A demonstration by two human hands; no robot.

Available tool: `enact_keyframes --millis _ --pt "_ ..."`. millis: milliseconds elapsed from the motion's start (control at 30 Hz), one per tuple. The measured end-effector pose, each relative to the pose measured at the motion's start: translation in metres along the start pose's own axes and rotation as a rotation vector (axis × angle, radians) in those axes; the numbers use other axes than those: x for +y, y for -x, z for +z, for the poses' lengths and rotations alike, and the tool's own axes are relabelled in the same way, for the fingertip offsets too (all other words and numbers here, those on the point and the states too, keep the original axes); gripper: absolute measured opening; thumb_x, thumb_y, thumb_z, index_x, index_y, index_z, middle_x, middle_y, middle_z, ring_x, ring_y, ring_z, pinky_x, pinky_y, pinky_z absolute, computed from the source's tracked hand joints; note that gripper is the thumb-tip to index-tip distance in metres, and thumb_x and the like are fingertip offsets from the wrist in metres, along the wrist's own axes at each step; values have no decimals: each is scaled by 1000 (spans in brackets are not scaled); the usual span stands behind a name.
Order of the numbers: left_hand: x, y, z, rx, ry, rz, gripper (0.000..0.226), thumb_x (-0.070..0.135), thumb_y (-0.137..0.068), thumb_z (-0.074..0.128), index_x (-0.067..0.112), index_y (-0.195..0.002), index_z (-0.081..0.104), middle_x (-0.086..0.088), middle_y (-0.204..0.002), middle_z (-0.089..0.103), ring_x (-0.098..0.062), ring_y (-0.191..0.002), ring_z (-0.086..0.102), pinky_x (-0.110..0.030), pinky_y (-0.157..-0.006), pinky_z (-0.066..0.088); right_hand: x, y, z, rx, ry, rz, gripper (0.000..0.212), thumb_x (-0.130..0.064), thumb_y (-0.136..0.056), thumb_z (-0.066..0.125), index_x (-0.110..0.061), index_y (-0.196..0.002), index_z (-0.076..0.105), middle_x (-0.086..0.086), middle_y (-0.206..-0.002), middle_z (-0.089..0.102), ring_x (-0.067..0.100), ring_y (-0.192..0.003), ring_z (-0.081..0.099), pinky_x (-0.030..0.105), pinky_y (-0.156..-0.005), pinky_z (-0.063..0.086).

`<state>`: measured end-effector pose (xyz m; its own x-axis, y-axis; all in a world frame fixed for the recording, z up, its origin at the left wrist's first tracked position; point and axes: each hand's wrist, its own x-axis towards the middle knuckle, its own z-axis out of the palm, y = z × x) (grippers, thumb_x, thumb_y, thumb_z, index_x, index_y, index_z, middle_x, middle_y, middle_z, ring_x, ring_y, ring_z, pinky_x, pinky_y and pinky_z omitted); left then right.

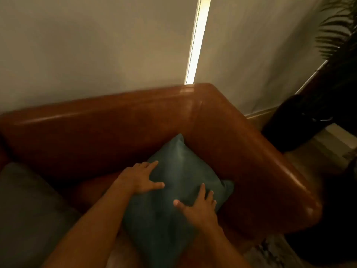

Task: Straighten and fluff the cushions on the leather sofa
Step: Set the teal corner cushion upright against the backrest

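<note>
Pressing a teal cushion [173, 190] into the far right corner of the leather sofa [116, 120] — both palms flat on its face.

Left hand [142, 178] and right hand [199, 207] lie spread, fingers splayed, gripping nothing; likely patting the cushion square where back and armrest brace it. Cushion's near edge runs out of frame. Grey cushion [29, 206] at near left — dim, partly cut off. Plant [340, 35] at far right is blurred.

A dim living room or lounge. A brown leather sofa [135, 120] sits against a plain wall [77, 45]. A potted palm [336, 35] stands in the corner.
</note>
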<state>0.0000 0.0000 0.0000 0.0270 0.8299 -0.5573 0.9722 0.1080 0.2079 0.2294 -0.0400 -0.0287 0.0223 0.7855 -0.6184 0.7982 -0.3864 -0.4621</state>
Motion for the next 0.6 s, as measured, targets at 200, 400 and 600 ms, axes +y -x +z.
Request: enact_keyframes --millis 200,400,600 --pt "0 -44 21 -78 15 -43 104 82 -88 46 36 -166 -4 0 -175 7 -30 -158 18 -49 -123 24 17 -34 22 171 -251 133 146 -65 -72 85 -28 -163 -24 14 -172 -23 45 -160 -7 60 -124 20" --pt "0 -85 34 -104 133 -79 119 89 -78 52 41 -162 -18 -3 -175 -10 -33 -161 6 -53 -126 18 24 -67 29 202 -403 244 165 -64 -55 95 -35 -160 -29 16 -171 -25 51 -158 -5 61 -124 19" --pt "-8 -111 37 -152 285 -150 139 92 -62 66 48 -157 -26 -8 -174 -15 -39 -160 -4 -60 -126 11 33 -80 26 186 -612 329 171 -59 -36 103 -63 -152 -23 23 -169 -7 54 -149 28 61 -116 39"
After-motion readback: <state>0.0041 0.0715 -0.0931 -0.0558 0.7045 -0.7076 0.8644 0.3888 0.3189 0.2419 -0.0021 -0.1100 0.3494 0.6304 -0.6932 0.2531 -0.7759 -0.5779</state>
